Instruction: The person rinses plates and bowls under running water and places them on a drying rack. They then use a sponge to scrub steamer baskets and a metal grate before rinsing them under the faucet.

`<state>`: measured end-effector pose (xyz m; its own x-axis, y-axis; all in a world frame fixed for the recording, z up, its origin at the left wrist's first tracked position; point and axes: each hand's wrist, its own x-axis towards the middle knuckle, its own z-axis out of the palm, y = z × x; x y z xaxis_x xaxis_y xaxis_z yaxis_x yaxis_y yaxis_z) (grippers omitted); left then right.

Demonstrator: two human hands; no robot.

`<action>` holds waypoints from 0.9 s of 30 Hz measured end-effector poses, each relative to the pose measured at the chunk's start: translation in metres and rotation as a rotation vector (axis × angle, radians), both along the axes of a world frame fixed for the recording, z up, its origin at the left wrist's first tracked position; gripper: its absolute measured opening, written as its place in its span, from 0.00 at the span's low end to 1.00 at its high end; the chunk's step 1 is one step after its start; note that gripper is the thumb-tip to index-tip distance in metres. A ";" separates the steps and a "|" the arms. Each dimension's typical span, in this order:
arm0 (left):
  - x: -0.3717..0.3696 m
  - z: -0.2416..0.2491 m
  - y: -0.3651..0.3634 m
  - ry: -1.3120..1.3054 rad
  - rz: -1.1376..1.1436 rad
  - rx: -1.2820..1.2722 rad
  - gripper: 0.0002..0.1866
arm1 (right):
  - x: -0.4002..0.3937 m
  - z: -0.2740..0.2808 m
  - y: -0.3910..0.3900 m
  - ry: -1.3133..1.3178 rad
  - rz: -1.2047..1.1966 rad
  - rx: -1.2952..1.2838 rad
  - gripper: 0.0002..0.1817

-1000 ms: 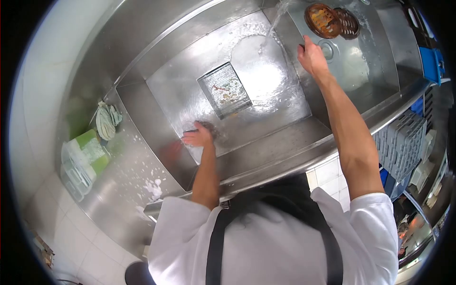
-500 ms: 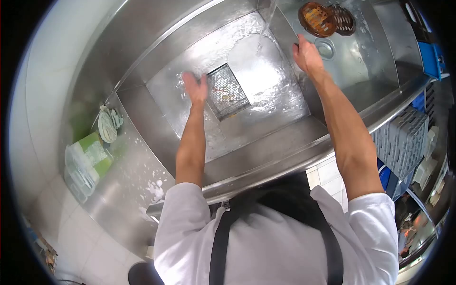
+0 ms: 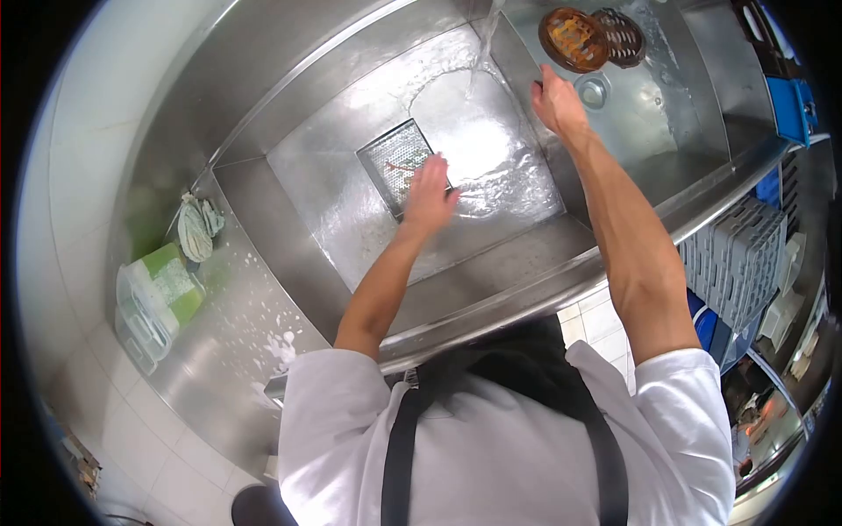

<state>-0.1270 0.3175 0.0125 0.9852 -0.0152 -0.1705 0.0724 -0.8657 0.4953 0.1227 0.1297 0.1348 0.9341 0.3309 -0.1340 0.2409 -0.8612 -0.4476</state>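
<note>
My left hand (image 3: 429,200), slightly blurred, lies flat with fingers stretched over the right part of the square perforated drain strainer (image 3: 390,167) in the left sink basin. Small reddish and green scraps sit on the strainer. Shallow water covers part of the basin floor (image 3: 342,237). My right hand (image 3: 561,105) rests on the sink divider (image 3: 517,83) between the basins, its fingers bent about the edge and partly hidden. Beyond it, two brown oval slotted pieces (image 3: 573,39) stand in the right basin, near a round drain (image 3: 593,90).
A thin water stream (image 3: 488,35) falls into the left basin from the top. On the left ledge are a crumpled cloth (image 3: 199,228) and a clear tub with a green sponge (image 3: 167,285). Grey crates (image 3: 737,259) stand at right; a blue object (image 3: 792,110) hangs by the rim.
My left hand has swept right, from the strainer's left side to over its right part. My right hand stays at the divider. The view has shifted slightly.
</note>
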 end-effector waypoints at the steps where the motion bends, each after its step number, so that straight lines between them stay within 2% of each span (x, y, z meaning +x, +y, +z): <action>1: -0.011 -0.003 0.015 0.072 0.114 -0.028 0.38 | 0.000 0.001 0.002 0.031 0.000 -0.018 0.16; 3: -0.035 0.016 0.046 -0.053 0.292 0.058 0.36 | 0.001 0.004 0.004 0.064 0.000 -0.036 0.16; 5: -0.071 0.023 0.074 -0.173 0.301 0.274 0.33 | 0.002 0.005 0.004 0.037 0.007 -0.052 0.16; 7: -0.111 0.016 0.098 0.011 0.424 0.144 0.26 | 0.003 0.006 0.003 0.024 0.000 -0.050 0.16; 9: -0.139 0.008 0.109 0.476 0.556 -0.135 0.20 | 0.003 0.007 0.002 0.010 -0.007 -0.048 0.16; 11: -0.160 -0.012 0.096 0.625 0.391 -0.275 0.16 | 0.002 0.008 -0.001 -0.012 -0.014 -0.041 0.16; 13: -0.159 -0.015 0.069 0.834 0.218 -0.594 0.15 | 0.006 0.003 -0.003 -0.014 -0.007 -0.062 0.16; 15: -0.148 -0.028 0.038 0.657 0.079 -0.704 0.12 | 0.008 0.000 -0.004 -0.017 0.001 -0.083 0.17; 16: -0.137 -0.034 0.031 0.657 0.081 -0.708 0.12 | 0.008 -0.001 -0.005 -0.015 0.003 -0.074 0.17; 18: -0.100 -0.035 0.028 0.551 0.399 -0.751 0.10 | 0.007 -0.002 -0.003 -0.013 0.008 -0.069 0.18; 20: -0.076 -0.043 0.034 0.017 0.648 -0.907 0.09 | 0.006 -0.002 0.000 0.027 -0.002 -0.095 0.18; 21: -0.066 -0.032 0.041 0.017 0.650 -0.910 0.09 | 0.005 -0.002 0.000 0.027 0.001 -0.098 0.18; 23: -0.049 0.001 0.058 0.492 0.770 -1.299 0.10 | 0.001 -0.003 -0.001 -0.003 -0.013 -0.077 0.18; 24: -0.055 0.002 0.055 0.493 0.772 -1.298 0.10 | 0.000 -0.003 -0.002 -0.001 -0.012 -0.077 0.18; 26: -0.077 0.009 0.041 0.869 0.398 -1.286 0.11 | -0.001 -0.002 -0.003 0.008 -0.021 -0.060 0.18; 27: -0.090 -0.003 0.033 0.869 0.401 -1.286 0.11 | 0.000 -0.003 -0.003 0.010 -0.020 -0.060 0.18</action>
